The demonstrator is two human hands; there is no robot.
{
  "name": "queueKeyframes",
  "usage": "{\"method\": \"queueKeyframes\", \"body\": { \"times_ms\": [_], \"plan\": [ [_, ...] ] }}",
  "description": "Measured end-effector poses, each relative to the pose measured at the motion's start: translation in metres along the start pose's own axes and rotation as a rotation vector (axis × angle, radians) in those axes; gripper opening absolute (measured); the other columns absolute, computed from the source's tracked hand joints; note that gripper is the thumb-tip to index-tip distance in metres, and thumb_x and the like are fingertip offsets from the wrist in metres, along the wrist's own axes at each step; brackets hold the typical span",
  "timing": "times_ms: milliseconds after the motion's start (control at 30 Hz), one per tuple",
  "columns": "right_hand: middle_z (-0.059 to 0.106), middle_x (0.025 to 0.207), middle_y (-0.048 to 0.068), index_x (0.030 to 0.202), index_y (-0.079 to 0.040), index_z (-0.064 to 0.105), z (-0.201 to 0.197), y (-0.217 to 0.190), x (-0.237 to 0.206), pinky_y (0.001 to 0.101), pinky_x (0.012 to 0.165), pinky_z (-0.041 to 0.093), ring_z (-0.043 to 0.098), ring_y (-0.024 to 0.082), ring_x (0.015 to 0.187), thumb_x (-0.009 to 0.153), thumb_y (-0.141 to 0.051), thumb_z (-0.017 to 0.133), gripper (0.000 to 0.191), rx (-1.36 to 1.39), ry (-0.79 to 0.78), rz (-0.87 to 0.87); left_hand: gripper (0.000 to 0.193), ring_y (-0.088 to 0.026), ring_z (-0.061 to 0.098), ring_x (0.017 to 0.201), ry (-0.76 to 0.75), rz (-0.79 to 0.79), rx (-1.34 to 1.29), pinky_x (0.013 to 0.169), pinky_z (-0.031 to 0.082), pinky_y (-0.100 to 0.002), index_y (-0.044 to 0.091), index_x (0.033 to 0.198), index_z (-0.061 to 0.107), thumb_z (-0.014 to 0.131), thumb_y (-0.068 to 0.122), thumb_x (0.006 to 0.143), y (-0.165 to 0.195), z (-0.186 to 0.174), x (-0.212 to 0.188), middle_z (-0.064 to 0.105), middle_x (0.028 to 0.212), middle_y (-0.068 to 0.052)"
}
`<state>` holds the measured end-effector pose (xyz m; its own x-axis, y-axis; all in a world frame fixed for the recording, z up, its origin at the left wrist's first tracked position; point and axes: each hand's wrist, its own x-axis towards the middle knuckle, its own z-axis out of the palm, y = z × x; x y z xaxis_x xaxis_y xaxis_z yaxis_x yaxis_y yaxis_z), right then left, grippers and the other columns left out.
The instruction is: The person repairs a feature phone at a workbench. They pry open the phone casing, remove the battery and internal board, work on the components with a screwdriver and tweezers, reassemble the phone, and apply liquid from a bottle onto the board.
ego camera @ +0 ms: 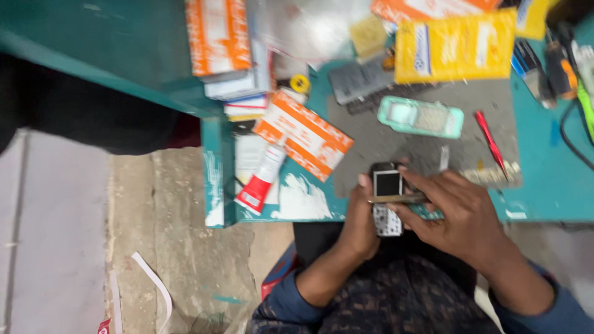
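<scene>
**Head view: both hands on a small phone at the bench edge**

Head camera looks straight down, a little blurred, and the action sits at the near edge of the teal workbench (544, 185). The left hand (362, 222) wraps around the small keypad phone (388, 198) from the left, fingers closed on its body, thumb up by the little screen. The right hand (461, 213) comes in from the right, fingers curled over the phone's side and middle, pressed on what looks like a thin brass-coloured strip across it; blur hides the detail. The phone hangs just over the bench edge, above the lap.

On the grey work mat (383, 139) behind the hands lies a mint-green phone shell (421, 116), with a red-handled tool (490, 139) to its right, both well apart from the hands. Left of the mat, a white tube with a red cap (263, 179) rests beside an orange-and-white box (303, 135). A yellow packet (455, 46) sits at the back.
</scene>
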<state>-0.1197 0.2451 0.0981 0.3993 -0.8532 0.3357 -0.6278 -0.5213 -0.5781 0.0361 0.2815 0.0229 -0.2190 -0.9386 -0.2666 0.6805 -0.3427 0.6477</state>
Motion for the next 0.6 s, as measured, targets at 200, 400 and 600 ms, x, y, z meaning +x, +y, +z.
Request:
{"method": "queueKeyframes", "body": {
  "times_ms": [200, 400, 600],
  "plan": [
    [0.060, 0.072, 0.007, 0.132, 0.009, 0.061, -0.002, -0.004, 0.004, 0.0385, 0.053, 0.049, 0.059, 0.022, 0.058, 0.070, -0.022, 0.086, 0.073, 0.037, 0.026, -0.054, 0.078, -0.016, 0.071, 0.079, 0.071, -0.054, 0.017, 0.065, 0.060, -0.031, 0.002, 0.148, 0.053, 0.035, 0.067, 0.108, 0.008, -0.005, 0.010, 0.070, 0.103, -0.008],
    [0.048, 0.065, 0.002, 0.074, -0.010, 0.051, -0.034, -0.031, -0.029, 0.0380, 0.045, 0.041, 0.052, 0.020, 0.053, 0.088, -0.022, 0.082, 0.036, -0.088, -0.085, -0.712, 0.079, -0.016, 0.070, 0.074, -0.008, -0.081, -0.081, 0.066, 0.061, -0.032, 0.006, 0.153, 0.051, 0.034, 0.069, 0.107, 0.001, -0.008, 0.004, 0.067, 0.100, -0.006],
    [0.037, 0.063, 0.001, 0.078, -0.009, 0.056, -0.053, -0.028, -0.054, 0.0292, 0.044, 0.035, 0.043, 0.016, 0.051, 0.098, -0.028, 0.067, 0.030, -0.216, -0.138, -0.931, 0.081, -0.016, 0.069, 0.075, -0.021, -0.070, -0.071, 0.067, 0.060, -0.033, 0.005, 0.153, 0.049, 0.033, 0.070, 0.107, 0.009, -0.007, -0.003, 0.066, 0.100, -0.006]
  ]
}}
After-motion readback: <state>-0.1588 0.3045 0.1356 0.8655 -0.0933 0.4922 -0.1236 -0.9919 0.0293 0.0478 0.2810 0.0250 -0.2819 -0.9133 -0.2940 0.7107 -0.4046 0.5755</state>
